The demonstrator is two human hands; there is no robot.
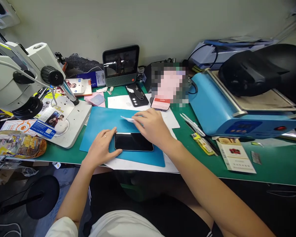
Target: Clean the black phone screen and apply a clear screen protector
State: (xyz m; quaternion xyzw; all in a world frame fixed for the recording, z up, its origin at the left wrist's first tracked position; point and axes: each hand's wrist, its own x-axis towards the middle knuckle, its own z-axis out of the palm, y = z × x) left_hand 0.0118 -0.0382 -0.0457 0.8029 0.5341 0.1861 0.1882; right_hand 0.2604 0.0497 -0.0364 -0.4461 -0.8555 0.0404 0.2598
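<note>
I saw a black-fronted phone (pixel 134 142) in mid-frame, a plain blue mat (pixel 101 120), a green tabletop (pixel 281 166) and, upper left, a white-and-black microscope (pixel 7 82).

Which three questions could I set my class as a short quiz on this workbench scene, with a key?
1. Short answer: Which hand holds the thin white piece?
2. True or false: The dark-screened phone lies flat on the blue mat.
3. Multiple choice: From the person's viewpoint, the microscope stands where, relative to the mat? A) to its left; B) to its right.

Key: 1. The right hand. 2. True. 3. A.
</note>
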